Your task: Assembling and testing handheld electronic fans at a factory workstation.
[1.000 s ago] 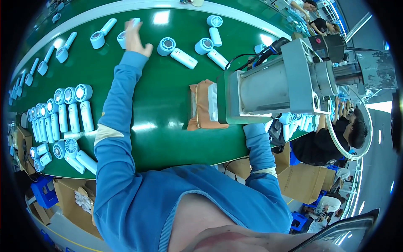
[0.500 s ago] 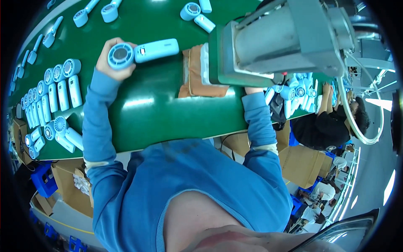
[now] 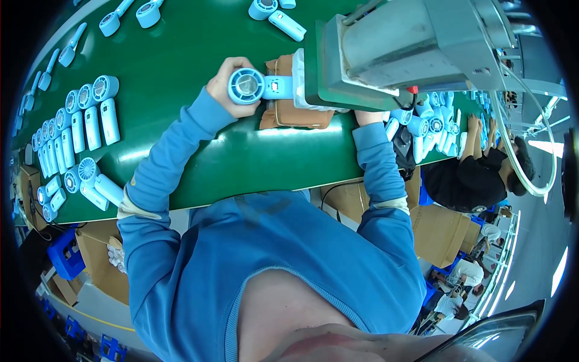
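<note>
My left hand [image 3: 224, 79] is closed round the head of a light-blue handheld fan [image 3: 246, 86]. The fan's handle points right and passes beneath the edge of the grey press-like machine [image 3: 389, 51], where its far end is hidden. Below the handle lies a brown padded rest [image 3: 298, 117], with a whitish translucent piece [image 3: 298, 78] at the machine's edge. My right hand [image 3: 369, 117] is at the right side of the machine; its fingers are hidden behind the machine body, so their pose does not show.
Rows of light-blue fans [image 3: 91, 128] stand at the left on the green table [image 3: 199, 175]. More fans [image 3: 286, 25] lie at the back, and a pile [image 3: 431, 127] sits at the right. Beyond it a person in black [image 3: 467, 181] works. Cardboard boxes [image 3: 440, 235] stand below the edge.
My left hand has carried the fan to the right, and its handle now reaches under the machine's edge over the brown rest. The right hand stays by the machine.
</note>
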The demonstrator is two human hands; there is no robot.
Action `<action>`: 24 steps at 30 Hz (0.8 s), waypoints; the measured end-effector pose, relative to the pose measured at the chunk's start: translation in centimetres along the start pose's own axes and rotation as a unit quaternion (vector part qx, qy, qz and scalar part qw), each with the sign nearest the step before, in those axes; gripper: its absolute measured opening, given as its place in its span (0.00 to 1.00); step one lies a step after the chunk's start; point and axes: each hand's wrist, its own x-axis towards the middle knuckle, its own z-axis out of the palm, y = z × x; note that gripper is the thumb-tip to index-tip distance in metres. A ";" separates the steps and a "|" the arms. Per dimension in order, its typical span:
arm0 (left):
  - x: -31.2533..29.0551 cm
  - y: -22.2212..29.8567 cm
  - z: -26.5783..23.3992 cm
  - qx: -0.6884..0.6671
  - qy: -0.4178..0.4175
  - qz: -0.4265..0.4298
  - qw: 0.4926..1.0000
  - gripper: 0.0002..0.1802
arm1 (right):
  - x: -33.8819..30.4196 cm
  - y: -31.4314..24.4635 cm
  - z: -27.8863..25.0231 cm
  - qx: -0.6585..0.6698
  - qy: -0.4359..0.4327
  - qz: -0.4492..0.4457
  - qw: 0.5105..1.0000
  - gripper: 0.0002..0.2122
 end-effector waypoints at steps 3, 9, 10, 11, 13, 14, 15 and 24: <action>1.2 -0.6 0.4 -0.004 -0.025 -0.001 1.000 0.33 | 0.4 2.9 0.6 0.027 -0.077 0.085 0.993 0.23; 2.4 -0.8 -0.6 -0.165 -0.118 0.024 0.979 0.34 | -0.2 3.6 1.6 0.222 -0.030 0.128 0.966 0.24; 2.8 -0.8 -1.4 -0.152 -0.132 0.018 0.979 0.33 | -0.3 3.7 1.7 0.260 -0.019 0.131 0.957 0.24; 3.4 -0.9 -2.4 -0.139 -0.145 0.014 0.980 0.33 | -0.5 3.7 1.6 0.296 -0.009 0.132 0.946 0.24; 4.7 -1.8 -4.0 -0.120 -0.171 0.008 0.978 0.33 | -1.1 3.9 1.4 0.362 0.014 0.134 0.923 0.25; 5.5 -3.0 -4.9 -0.114 -0.085 0.005 0.990 0.32 | -0.7 3.2 0.9 0.362 0.016 0.124 0.924 0.25; 6.5 -4.9 -6.2 -0.106 0.009 0.003 0.994 0.31 | -0.3 2.1 0.7 0.230 -0.027 0.125 0.965 0.25; 14.0 -18.0 -11.9 0.524 0.293 -0.107 0.793 0.33 | -0.7 -0.3 -0.3 -0.176 -0.080 0.098 0.976 0.25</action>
